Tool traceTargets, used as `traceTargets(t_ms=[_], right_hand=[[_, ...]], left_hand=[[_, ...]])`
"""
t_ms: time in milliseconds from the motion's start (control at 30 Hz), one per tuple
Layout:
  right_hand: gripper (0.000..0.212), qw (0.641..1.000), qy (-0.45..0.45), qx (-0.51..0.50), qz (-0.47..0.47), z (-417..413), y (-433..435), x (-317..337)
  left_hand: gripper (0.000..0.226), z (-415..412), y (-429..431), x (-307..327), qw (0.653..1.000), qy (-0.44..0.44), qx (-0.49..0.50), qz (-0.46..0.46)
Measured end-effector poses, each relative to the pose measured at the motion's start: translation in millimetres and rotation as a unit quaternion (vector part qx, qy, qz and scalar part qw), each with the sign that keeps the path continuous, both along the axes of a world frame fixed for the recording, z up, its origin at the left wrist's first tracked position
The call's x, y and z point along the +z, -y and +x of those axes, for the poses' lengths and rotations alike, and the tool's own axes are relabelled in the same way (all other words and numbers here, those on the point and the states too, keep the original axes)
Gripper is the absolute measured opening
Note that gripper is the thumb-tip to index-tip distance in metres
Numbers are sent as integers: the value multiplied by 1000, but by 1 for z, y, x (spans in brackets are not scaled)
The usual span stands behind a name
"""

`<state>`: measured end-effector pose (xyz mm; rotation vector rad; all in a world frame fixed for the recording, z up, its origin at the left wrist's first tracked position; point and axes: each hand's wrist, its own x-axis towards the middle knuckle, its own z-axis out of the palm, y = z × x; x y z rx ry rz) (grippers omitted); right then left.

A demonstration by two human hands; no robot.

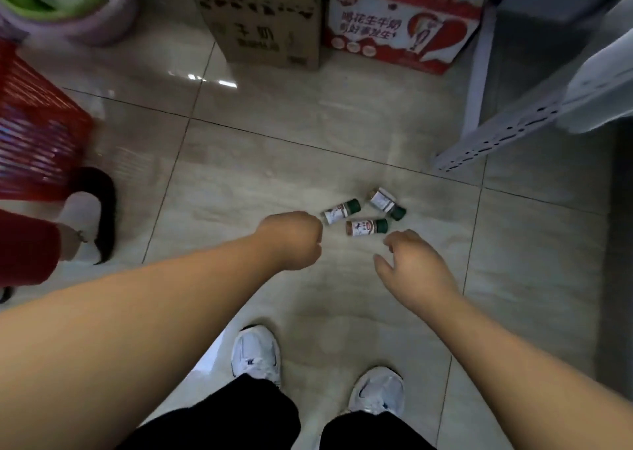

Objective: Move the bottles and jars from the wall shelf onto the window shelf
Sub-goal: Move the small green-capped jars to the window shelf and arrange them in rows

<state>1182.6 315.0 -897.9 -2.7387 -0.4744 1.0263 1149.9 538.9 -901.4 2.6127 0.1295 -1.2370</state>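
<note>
Three small spice jars with dark green caps lie on their sides on the tiled floor: one at the left [340, 212], one in front [365, 227], one at the back right [387, 203]. My left hand [294, 240] hovers just left of them, fingers curled into a fist with nothing visible in it. My right hand [416, 261] is just below and right of the jars, fingers bent and apart, holding nothing. Neither hand touches a jar.
A brown cardboard box [267, 21] and a red-and-white carton [404, 21] stand at the back. A grey metal shelf frame [507, 134] is on the right. A red basket [34, 134] and another person's foot [92, 216] are at the left. My shoes [255, 353] are below.
</note>
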Motion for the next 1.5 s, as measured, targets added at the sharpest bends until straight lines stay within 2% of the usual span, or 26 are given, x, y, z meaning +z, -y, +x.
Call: traceTargets(t_ms=[200,300,367,467,533,600,700,800,900,967,1067,1200,1333,1500], right_hand=[[45,999,-33,-5,-28,12,-3,-82],[38,986,-70,-153,-16,20,-9,-127],[42,947,-108,-302,-2,31,-18,-152],[47,857,-167,-486,38,46,-31,-185],[46,794,-201,-570,69,51,-38,-201],[41,769,-208,-598,90,50,-43,-213],[31,778,-181,-594,95,50,-46,-222],[31,829,-129,-534,102,48,-42,-210],[21,881,-90,-443,140,43,-31,-167],[28,893,-69,-410,173,37,-25,-124],[30,910,-77,-370,174,31,-21,-49],[10,913,-44,-353,200,20,-17,60],[18,919,-14,-324,223,9,-20,166],[22,931,22,-268,247,-2,-27,318]], left_hand=[[32,27,13,-83,999,41,24,6],[33,41,17,-116,996,75,30,21],[34,50,22,-134,995,84,38,26],[37,60,29,-162,995,89,30,29],[36,65,30,-176,995,92,21,33],[33,65,31,-187,995,94,16,39],[29,61,30,-192,996,79,5,50],[30,55,26,-183,997,58,16,42],[29,46,20,-151,994,79,68,12],[31,42,19,-118,988,113,104,-18],[31,32,20,-53,977,138,150,-57],[24,19,22,62,962,172,195,-86],[26,7,20,180,949,205,210,-117],[44,-14,9,330,929,248,222,-163]])
